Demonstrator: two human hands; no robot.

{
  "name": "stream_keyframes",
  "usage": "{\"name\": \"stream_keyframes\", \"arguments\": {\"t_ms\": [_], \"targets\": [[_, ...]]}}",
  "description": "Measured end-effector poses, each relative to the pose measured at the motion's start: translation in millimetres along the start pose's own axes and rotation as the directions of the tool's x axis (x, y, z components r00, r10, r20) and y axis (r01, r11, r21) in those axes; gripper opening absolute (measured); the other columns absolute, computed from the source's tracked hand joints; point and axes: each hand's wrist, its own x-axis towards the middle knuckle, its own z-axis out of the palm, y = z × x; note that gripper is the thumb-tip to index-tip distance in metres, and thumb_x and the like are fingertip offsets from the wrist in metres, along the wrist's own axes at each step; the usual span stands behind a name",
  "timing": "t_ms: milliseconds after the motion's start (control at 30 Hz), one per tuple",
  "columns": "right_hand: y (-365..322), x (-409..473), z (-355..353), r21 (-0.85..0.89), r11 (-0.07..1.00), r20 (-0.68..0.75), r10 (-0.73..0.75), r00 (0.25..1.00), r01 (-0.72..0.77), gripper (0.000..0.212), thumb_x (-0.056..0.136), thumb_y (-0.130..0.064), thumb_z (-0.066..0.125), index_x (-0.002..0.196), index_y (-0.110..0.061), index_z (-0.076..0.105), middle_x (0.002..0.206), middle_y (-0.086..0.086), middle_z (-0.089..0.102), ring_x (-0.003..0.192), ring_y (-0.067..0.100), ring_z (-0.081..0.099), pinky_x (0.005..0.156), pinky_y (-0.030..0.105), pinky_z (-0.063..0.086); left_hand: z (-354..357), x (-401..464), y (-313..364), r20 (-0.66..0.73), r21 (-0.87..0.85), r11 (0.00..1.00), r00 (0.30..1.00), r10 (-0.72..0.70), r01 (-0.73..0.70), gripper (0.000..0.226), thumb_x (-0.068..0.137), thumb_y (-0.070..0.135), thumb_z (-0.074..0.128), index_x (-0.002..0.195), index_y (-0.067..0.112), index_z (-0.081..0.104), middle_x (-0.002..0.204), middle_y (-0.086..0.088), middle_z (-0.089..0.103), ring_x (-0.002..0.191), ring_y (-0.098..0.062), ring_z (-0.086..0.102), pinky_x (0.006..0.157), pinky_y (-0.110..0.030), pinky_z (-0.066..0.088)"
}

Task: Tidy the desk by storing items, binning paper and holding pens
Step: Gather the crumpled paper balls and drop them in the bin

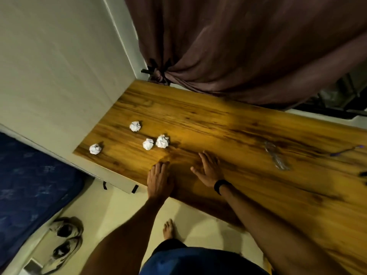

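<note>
Several crumpled white paper balls lie on the wooden desk (pixel 218 124): one far back (pixel 135 126), one near the left end (pixel 95 149), and a touching pair (pixel 148 144) (pixel 162 141) in the middle. My left hand (pixel 159 180) rests flat on the desk's front edge, fingers straight, holding nothing. My right hand (pixel 208 169), with a black wristband, lies flat on the desk beside it, fingers spread. The pair of balls sits just beyond both hands. A purple pen (pixel 346 150) lies at the far right, and a clear blurred object (pixel 277 157) lies left of it.
A white wall panel (pixel 59 66) borders the desk's left end and a brown curtain (pixel 238 46) hangs behind it. On the floor at left are a blue mattress (pixel 29 171) and a pair of shoes (pixel 65 241). A dark item (pixel 364 174) shows at the right edge.
</note>
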Motion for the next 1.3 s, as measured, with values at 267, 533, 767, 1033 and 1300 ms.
{"name": "stream_keyframes", "arguments": {"t_ms": [267, 533, 767, 1033, 1300], "targets": [[-133, 95, 10, 0.136, 0.981, -0.09, -0.126, 0.988, 0.137, 0.083, 0.083, -0.034, 0.072, 0.151, -0.029, 0.025, 0.161, 0.0, 0.016, 0.147, 0.021, 0.013, 0.116, 0.043, 0.026, -62, 70, -154, -0.083, -0.101, 0.92, 0.919, -0.386, 0.377, 0.073, 0.087, 0.048, 0.062, 0.142, 0.009, 0.035, 0.143, -0.019, 0.039, 0.128, -0.038, 0.041, 0.108, -0.05, 0.036], [-143, 131, 41, -0.036, 0.998, -0.109, -0.051, 0.993, 0.048, 0.037, 0.087, -0.019, 0.067, 0.12, -0.022, 0.052, 0.132, 0.001, 0.047, 0.125, 0.025, 0.044, 0.095, 0.044, 0.045, -77, 126, -236, 0.034, -0.277, 0.697, 0.732, -0.681, 0.661, 0.065, 0.094, 0.032, 0.052, 0.15, 0.02, 0.02, 0.156, -0.019, 0.019, 0.141, -0.04, 0.022, 0.116, -0.054, 0.022], [-153, 142, 22, 0.224, 0.971, -0.259, -0.017, 0.966, 0.077, 0.022, 0.082, -0.043, 0.057, 0.087, -0.023, 0.051, 0.094, -0.002, 0.055, 0.085, 0.018, 0.056, 0.065, 0.028, 0.041, -46, 144, -208, 0.059, -0.292, 0.795, 0.839, -0.54, 0.532, 0.057, 0.092, 0.023, 0.055, 0.143, 0.007, 0.034, 0.142, -0.018, 0.038, 0.126, -0.038, 0.037, 0.104, -0.053, 0.036], [-193, 162, 23, 0.068, 0.994, 0.108, -0.089, 0.99, 0.082, 0.069, 0.079, -0.068, 0.06, 0.138, -0.039, 0.04, 0.149, 0.006, 0.038, 0.134, 0.026, 0.038, 0.103, 0.044, 0.039, -66, 210, -158, 0.125, -0.35, 0.848, 0.917, -0.38, 0.399, 0.067, 0.086, 0.06, 0.053, 0.142, 0.032, 0.03, 0.135, -0.012, 0.038, 0.126, -0.034, 0.036, 0.091, -0.051, 0.046], [-188, 164, 35, -0.144, 0.976, 0.208, -0.134, 0.969, 0.165, 0.068, 0.085, -0.066, 0.051, 0.135, -0.021, 0.05, 0.15, 0.015, 0.033, 0.133, 0.034, 0.038, 0.105, 0.044, 0.036, -42, 216, -134, 0.377, -0.09, 0.969, 0.908, -0.181, 0.231, 0.07, 0.084, 0.051, 0.062, 0.146, 0.033, 0.034, 0.137, -0.017, 0.033, 0.13, -0.037, 0.03, 0.1, -0.051, 0.039]]}}
